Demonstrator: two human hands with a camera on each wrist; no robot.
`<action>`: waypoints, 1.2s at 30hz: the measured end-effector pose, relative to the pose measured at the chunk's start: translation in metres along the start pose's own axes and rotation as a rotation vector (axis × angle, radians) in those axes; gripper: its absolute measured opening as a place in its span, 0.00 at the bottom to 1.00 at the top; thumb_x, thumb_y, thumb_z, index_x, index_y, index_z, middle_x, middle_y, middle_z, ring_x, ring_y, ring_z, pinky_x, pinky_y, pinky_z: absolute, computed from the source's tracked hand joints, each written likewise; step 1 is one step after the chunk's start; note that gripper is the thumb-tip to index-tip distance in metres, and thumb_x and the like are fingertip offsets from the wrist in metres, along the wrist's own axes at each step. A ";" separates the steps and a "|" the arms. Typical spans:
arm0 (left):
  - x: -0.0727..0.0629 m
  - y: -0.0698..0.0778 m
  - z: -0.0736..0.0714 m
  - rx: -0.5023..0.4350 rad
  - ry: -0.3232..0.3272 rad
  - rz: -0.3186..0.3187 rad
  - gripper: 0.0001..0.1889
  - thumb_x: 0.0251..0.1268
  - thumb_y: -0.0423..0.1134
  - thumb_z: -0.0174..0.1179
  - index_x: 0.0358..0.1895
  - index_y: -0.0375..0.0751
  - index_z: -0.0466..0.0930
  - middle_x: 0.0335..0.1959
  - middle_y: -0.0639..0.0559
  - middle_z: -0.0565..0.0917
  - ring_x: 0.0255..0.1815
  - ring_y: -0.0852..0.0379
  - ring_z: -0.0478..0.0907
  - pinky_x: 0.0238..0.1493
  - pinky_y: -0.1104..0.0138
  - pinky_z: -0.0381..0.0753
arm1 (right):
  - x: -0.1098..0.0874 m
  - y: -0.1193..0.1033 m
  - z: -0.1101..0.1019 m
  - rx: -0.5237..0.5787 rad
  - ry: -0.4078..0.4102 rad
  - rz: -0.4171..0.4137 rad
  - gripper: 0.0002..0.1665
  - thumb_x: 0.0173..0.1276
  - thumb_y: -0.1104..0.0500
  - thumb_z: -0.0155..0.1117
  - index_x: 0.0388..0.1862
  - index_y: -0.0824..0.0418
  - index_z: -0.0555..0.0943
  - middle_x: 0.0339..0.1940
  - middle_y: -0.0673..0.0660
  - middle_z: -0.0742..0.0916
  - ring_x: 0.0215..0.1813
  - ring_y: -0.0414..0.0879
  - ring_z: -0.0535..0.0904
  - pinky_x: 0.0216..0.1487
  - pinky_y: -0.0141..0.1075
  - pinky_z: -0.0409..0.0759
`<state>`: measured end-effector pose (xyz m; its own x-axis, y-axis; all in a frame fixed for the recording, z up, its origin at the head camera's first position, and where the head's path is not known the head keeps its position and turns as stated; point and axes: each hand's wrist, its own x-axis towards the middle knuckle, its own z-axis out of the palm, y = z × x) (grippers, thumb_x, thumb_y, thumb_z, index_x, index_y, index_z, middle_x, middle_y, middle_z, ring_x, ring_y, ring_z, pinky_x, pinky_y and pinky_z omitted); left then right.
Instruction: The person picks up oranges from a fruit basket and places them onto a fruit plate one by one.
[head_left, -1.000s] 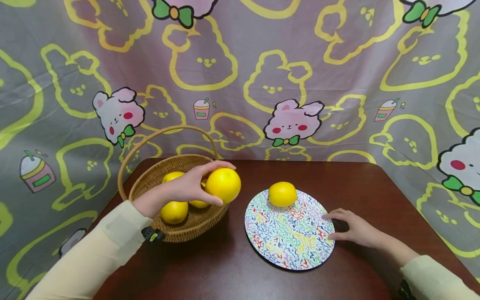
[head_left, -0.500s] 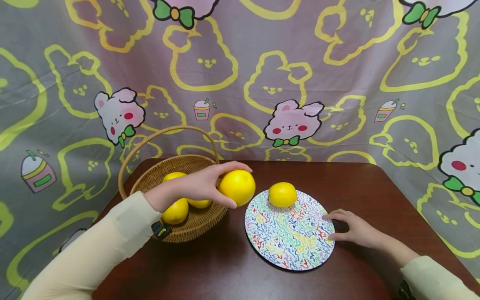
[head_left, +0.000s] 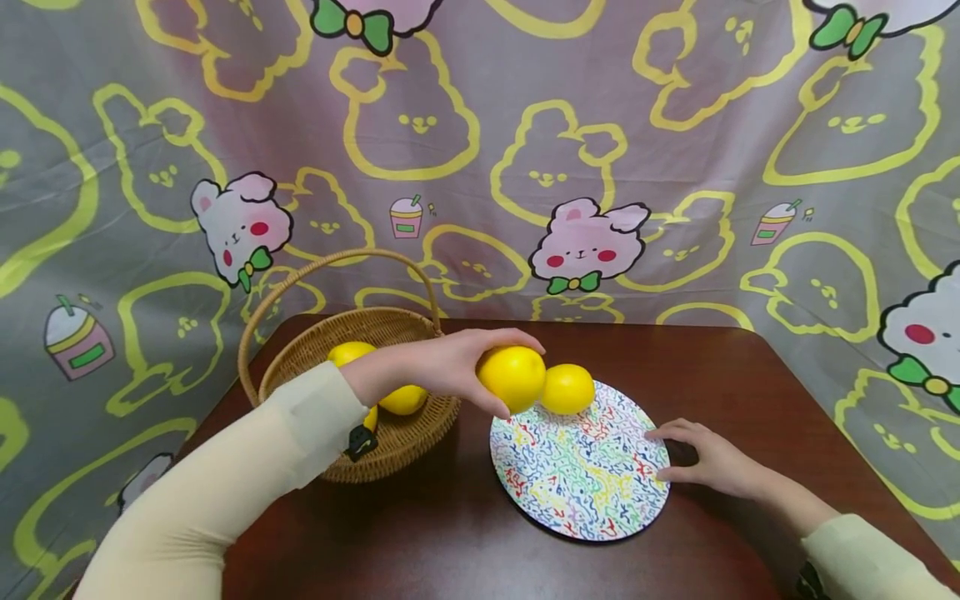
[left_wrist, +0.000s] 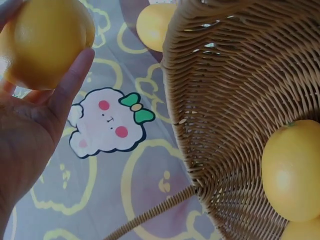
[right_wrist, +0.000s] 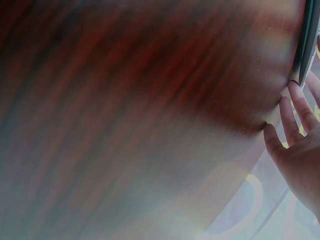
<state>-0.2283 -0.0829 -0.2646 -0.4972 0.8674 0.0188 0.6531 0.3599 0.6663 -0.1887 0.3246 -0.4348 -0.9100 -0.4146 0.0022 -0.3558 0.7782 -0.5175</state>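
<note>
My left hand grips a yellow lemon between thumb and fingers, over the back left of a round plate with a colourful squiggle pattern. In the left wrist view the held lemon shows large against the palm. A second lemon lies on the plate's far part, just right of the held one and partly overlapped by it. At the plate's right edge, my right hand touches the rim with fairly straight fingers. Its fingertips rest low beside the plate in the right wrist view.
A wicker basket with a tall arched handle stands left of the plate, partly under my left forearm. Several lemons lie inside. The dark wooden table ends at a patterned curtain behind and at the sides.
My left hand has carried the lemon rightward from over the basket to over the plate's back left. The right hand, the plate and the lemon on it have stayed put.
</note>
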 end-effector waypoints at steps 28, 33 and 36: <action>0.051 -0.024 0.026 0.256 -0.169 -0.115 0.40 0.44 0.44 0.78 0.65 0.55 0.68 0.51 0.57 0.75 0.49 0.57 0.70 0.50 0.64 0.71 | 0.000 0.001 0.001 0.001 0.003 0.002 0.34 0.53 0.42 0.76 0.57 0.52 0.80 0.52 0.55 0.80 0.54 0.57 0.73 0.53 0.59 0.73; 0.058 -0.027 0.032 0.265 -0.225 -0.114 0.41 0.44 0.42 0.78 0.66 0.53 0.69 0.53 0.56 0.74 0.50 0.57 0.70 0.51 0.65 0.70 | 0.000 0.002 0.001 -0.001 0.010 0.000 0.34 0.53 0.42 0.76 0.57 0.52 0.80 0.52 0.55 0.80 0.54 0.57 0.73 0.53 0.59 0.73; 0.061 -0.028 0.033 0.269 -0.257 -0.129 0.42 0.43 0.43 0.79 0.66 0.53 0.69 0.52 0.56 0.74 0.50 0.57 0.70 0.51 0.65 0.70 | 0.000 0.003 0.001 -0.002 0.012 -0.004 0.34 0.53 0.42 0.76 0.57 0.52 0.81 0.52 0.55 0.80 0.54 0.56 0.73 0.53 0.59 0.73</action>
<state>-0.2574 -0.0287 -0.3068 -0.4477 0.8547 -0.2627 0.7380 0.5191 0.4312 -0.1894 0.3267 -0.4368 -0.9110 -0.4120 0.0150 -0.3600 0.7772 -0.5161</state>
